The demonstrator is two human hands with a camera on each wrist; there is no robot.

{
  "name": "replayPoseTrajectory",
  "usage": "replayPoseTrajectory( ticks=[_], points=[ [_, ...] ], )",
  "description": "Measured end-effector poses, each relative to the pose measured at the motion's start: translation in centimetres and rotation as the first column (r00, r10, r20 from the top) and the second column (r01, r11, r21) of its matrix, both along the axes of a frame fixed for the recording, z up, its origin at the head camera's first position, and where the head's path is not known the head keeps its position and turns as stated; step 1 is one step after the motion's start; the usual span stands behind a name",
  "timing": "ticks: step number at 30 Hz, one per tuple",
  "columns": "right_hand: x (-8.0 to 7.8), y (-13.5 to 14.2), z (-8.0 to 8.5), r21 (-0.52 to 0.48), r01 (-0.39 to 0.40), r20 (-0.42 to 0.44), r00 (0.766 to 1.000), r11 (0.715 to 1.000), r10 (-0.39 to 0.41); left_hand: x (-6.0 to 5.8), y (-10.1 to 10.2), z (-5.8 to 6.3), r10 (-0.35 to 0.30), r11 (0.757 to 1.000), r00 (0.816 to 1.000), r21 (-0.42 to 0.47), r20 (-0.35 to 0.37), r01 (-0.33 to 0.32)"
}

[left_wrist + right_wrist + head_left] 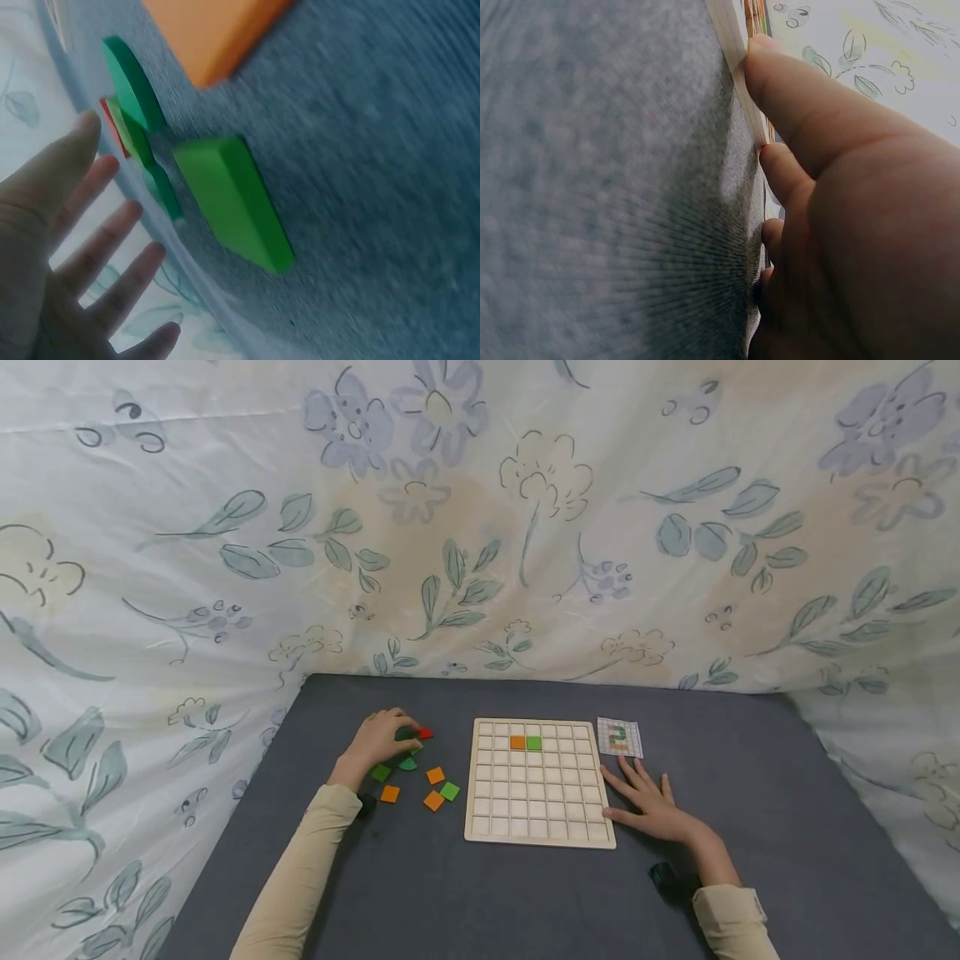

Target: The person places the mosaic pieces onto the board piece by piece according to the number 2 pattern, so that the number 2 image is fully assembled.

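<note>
My left hand (378,739) reaches over a loose group of colored tiles, thumb and fingers apart around a light green tile (130,129) and a darker green tile (160,190); nothing is gripped. Just beyond the fingertips lies a red tile (425,733). A rounded teal piece (407,764) and a green square tile (234,204) are close under the hand. My right hand (652,806) has its fingers spread, with thumb and index fingertip at the right edge of a wooden grid board (540,842). In the board's second row sit an orange tile (517,742) and a green tile (534,743), side by side.
A small printed card (632,739) with a colored grid pattern lies beyond the right fingertips, beside the board. Between left hand and board are several loose tiles, including an orange one (436,775) and a green one (449,791). Floral cloth (465,610) hangs behind the dark table (540,893).
</note>
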State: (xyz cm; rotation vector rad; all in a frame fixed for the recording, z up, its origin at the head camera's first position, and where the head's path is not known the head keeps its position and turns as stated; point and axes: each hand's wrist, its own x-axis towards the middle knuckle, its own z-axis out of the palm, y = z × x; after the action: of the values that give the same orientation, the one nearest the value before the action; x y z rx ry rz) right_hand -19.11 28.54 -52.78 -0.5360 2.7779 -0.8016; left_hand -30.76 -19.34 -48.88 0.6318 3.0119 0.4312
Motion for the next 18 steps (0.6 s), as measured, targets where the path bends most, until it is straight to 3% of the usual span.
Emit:
replayPoseTrajectory(
  ticks=[18],
  points=[
    [0.1, -0.1, -0.1, -0.004, -0.003, -0.014, 1.000, 1.000, 0.003, 0.2, -2.0, 0.3, -0.034, 0.999, 0.998, -0.026, 0.058, 0.035]
  ],
)
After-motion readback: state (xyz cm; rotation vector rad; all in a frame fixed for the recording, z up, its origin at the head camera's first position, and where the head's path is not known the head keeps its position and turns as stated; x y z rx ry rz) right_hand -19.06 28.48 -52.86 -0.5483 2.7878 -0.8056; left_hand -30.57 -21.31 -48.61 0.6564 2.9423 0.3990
